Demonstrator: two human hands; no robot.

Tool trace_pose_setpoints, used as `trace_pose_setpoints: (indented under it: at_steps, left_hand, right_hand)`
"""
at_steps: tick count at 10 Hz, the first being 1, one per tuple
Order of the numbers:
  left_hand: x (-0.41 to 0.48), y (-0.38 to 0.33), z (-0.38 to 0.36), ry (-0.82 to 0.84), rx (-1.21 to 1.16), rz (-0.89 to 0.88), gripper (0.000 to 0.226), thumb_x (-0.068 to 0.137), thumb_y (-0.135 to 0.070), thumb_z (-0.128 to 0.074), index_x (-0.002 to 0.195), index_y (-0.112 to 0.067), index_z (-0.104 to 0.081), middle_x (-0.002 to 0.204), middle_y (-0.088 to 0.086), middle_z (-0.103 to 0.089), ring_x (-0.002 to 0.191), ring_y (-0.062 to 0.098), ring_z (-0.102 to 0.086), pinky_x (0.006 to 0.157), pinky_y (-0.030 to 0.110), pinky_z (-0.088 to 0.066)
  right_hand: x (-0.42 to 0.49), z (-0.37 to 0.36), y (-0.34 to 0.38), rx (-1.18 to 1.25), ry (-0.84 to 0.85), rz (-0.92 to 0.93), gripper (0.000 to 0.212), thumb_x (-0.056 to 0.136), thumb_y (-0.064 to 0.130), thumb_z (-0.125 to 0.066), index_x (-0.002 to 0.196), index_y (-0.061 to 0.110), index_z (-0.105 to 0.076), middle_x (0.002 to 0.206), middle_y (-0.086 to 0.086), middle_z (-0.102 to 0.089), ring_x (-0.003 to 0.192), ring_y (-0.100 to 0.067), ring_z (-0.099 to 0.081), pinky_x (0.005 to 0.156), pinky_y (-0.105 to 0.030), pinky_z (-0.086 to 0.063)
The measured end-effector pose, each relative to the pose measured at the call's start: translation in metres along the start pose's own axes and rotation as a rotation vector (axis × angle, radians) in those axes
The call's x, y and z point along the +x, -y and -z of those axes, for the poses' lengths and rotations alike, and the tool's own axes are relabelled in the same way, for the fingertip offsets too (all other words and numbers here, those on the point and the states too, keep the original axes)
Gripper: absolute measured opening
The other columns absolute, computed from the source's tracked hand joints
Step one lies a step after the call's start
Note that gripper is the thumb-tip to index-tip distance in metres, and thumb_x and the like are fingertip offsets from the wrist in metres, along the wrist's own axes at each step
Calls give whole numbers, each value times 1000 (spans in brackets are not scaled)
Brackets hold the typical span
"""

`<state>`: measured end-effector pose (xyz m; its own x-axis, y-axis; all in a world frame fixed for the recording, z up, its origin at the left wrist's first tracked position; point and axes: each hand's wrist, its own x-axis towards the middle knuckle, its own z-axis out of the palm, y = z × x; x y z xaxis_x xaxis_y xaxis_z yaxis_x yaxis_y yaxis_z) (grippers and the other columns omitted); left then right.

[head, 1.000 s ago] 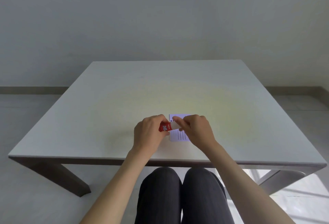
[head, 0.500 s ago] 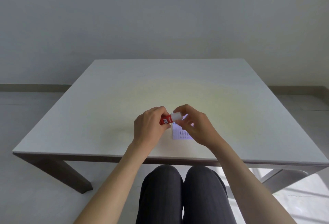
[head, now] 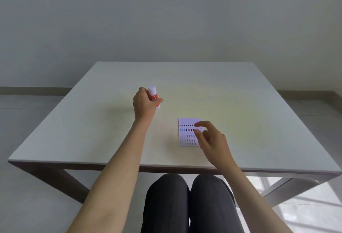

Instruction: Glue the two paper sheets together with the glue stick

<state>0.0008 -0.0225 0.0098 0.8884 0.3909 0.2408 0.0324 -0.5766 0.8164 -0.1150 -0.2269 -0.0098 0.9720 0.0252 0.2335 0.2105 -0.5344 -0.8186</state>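
Red and white, the glue stick [head: 153,96] is a small round tube with a white cap on top and a red body with white letters I can only partly read. My left hand [head: 144,105] is wrapped around it, fingers and thumb closed on the red part, and holds it almost upright over the table [head: 92,121], out toward the middle and left of the paper. I cannot tell if its bottom end touches the table top.

White paper [head: 187,133] lies flat near the front edge of the table, a little to the right. It is a small rectangle, taller than wide, with two rows of dark little blocks near the top and thin dotted columns lower down. I cannot tell if it is one sheet or two stacked.

My right hand [head: 211,138] is over the right edge of the paper. Its fingers [head: 200,123] are loosely curled and spread, holding nothing. The pointing finger reaches over the rows of blocks.

I see the table top is smooth, pale and square, with dark slanted legs.
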Motion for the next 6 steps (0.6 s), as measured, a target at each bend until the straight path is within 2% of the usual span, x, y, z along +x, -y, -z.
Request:
trace_pose_setpoints:
  at_steps: [1, 2, 4, 5, 6]
  left_hand:
    - [7, 12, -10, 0, 5, 29, 42, 66, -23, -81, 81, -9, -45, 92, 14, -64, 86, 31, -59, 65, 29, -36]
    - [7, 20, -16, -6, 10, 40, 43, 66, -22, -81, 81, -9, -44, 92, 14, -64, 84, 30, -58, 64, 29, -36]
    - [2, 19, -18, 4, 75, 10, 41, 67, -21, -81, 84, -8, -46, 92, 14, -64, 76, 24, -50, 63, 29, -33]
    - [0, 21, -19, 32, 116, 27, 44, 67, -21, -81, 93, -2, -51, 96, 15, -64, 84, 32, -60, 64, 30, -36]
    - [-4, 23, -19, 131, 160, 50, 73, 65, -25, -83, 123, -3, -46, 121, 18, -58, 112, 36, -56, 79, 35, -43]
  right_hand:
    - [-10, -2, -9, -18, 15, -29, 21, 93, 19, -53, 114, 18, -54, 54, -17, -50, 51, -20, -41, 56, -30, -36]
    - [-11, -2, -13, -12, 6, -45, 23, 92, 17, -53, 115, 20, -54, 53, -8, -47, 50, -17, -40, 55, -26, -35]
    - [-8, -6, -12, -6, 16, -38, 25, 92, 16, -55, 116, 19, -54, 55, -13, -51, 52, -19, -43, 57, -29, -38]
    - [-9, -5, -11, -24, 17, -40, 24, 91, 16, -55, 115, 19, -54, 50, -2, -46, 48, -9, -40, 55, -22, -37]
    - [-8, -4, -11, -44, 19, -40, 24, 90, 16, -56, 114, 19, -55, 47, 7, -38, 46, -7, -41, 50, -16, -34]
